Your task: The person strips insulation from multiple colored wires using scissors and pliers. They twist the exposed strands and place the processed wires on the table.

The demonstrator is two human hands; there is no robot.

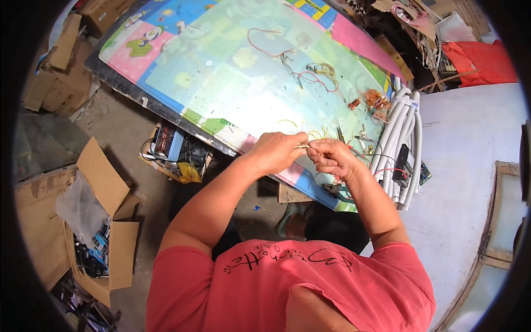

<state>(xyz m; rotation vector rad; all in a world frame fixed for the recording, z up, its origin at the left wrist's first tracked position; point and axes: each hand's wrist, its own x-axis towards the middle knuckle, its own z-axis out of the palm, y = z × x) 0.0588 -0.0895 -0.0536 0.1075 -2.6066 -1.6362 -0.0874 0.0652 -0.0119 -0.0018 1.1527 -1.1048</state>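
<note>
Over the near edge of the table, my left hand (278, 152) pinches a thin yellow wire (302, 146) between thumb and index finger. The fingertips of my right hand (334, 157) meet the same wire from the other side, their other fingers curled. Part of the wire is hidden by the fingers. More yellow wire pieces (317, 133) lie just beyond my hands, and a single short yellow strand (287, 120) rests farther left. Pliers with dark jaws (331, 189) and green handles sit below my right wrist, partly covered by the forearm.
The table bears a patterned mat (182, 62). On it lie red and black wires (286, 54), a wire coil (323, 69) and a tangle of copper wire (376, 101). White tubes (392, 141) and a black box (401, 166) flank the right side. An open carton (124, 253) stands left.
</note>
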